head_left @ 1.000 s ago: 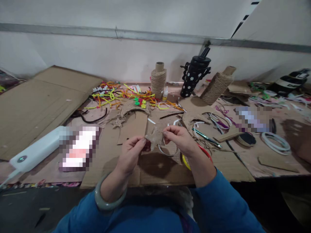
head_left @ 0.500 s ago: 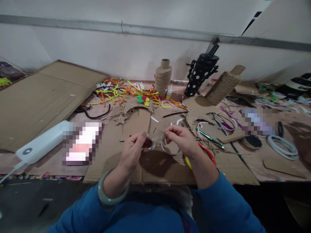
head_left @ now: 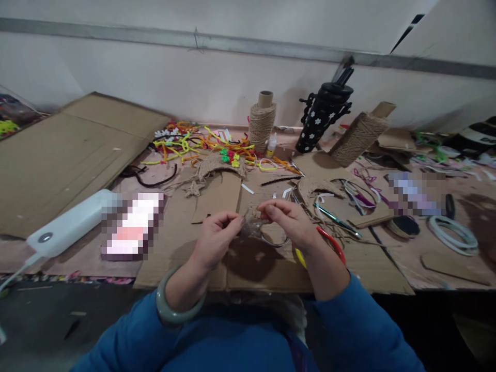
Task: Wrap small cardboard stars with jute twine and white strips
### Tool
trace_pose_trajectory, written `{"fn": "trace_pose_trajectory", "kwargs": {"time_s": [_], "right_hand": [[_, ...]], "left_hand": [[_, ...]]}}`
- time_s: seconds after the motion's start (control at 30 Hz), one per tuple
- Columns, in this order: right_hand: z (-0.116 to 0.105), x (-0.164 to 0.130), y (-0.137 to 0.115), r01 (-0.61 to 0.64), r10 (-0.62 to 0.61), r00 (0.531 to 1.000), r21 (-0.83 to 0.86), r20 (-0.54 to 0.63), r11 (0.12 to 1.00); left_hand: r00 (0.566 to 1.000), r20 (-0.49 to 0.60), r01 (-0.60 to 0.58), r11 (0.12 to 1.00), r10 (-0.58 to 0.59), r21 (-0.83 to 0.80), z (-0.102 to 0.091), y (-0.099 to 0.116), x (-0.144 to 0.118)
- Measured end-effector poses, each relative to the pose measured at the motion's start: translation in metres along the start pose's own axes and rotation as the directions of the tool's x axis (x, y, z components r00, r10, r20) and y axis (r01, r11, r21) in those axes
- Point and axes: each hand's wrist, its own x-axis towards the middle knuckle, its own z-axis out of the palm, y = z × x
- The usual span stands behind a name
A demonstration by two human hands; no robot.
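Note:
My left hand and my right hand meet over the middle of the table and pinch a small jute-covered cardboard piece between their fingertips. The piece is held a little above a flat cardboard sheet. A white ring lies just under my right fingers. Red-handled scissors lie beside my right wrist. A grey-green bangle sits on my left wrist.
Two jute twine spools and a black flowered bottle stand at the back. Coloured pipe cleaners are heaped back left. A white power bank lies left, large cardboard beyond it. White hoops lie right.
My hands have drawn closer together and the small piece has turned and dropped slightly between my fingers. The view has shifted a little to the left.

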Motion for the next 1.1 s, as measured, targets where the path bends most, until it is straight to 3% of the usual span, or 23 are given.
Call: {"fn": "trace_pose_trajectory", "kwargs": {"time_s": [0.13, 0.23, 0.4, 0.53, 0.73, 0.93, 1.1], "right_hand": [[0.000, 0.000, -0.001, -0.015, 0.026, 0.996, -0.117, 0.089, 0.993], [0.001, -0.001, 0.000, -0.052, 0.068, 0.990, -0.122, 0.125, 0.991], [0.001, 0.000, -0.002, -0.106, 0.105, 0.992, 0.010, 0.076, 0.994], [0.002, 0.001, -0.004, -0.107, 0.106, 0.994, 0.094, 0.013, 0.990], [0.001, 0.000, -0.001, -0.081, 0.078, 0.996, 0.077, 0.037, 0.994], [0.000, 0.001, 0.003, -0.040, 0.041, 0.999, -0.049, 0.027, 0.998], [0.000, 0.001, 0.001, -0.097, 0.096, 0.995, 0.016, 0.025, 0.995]], "left_hand": [[0.995, 0.097, -0.014, 0.996, 0.005, 0.090, 0.001, 0.002, -0.002], [0.991, 0.136, -0.009, 0.999, 0.002, 0.048, 0.001, 0.003, -0.003], [0.993, 0.114, 0.016, 0.997, -0.007, -0.077, 0.001, 0.006, -0.003], [0.985, 0.168, 0.034, 0.999, -0.027, -0.034, 0.005, 0.011, -0.003], [0.995, 0.095, 0.042, 0.999, -0.042, 0.000, 0.008, 0.015, -0.004], [0.995, 0.098, 0.006, 1.000, -0.008, 0.028, 0.008, 0.015, -0.004], [0.995, 0.101, 0.000, 1.000, -0.002, 0.026, 0.006, 0.012, -0.003]]}}
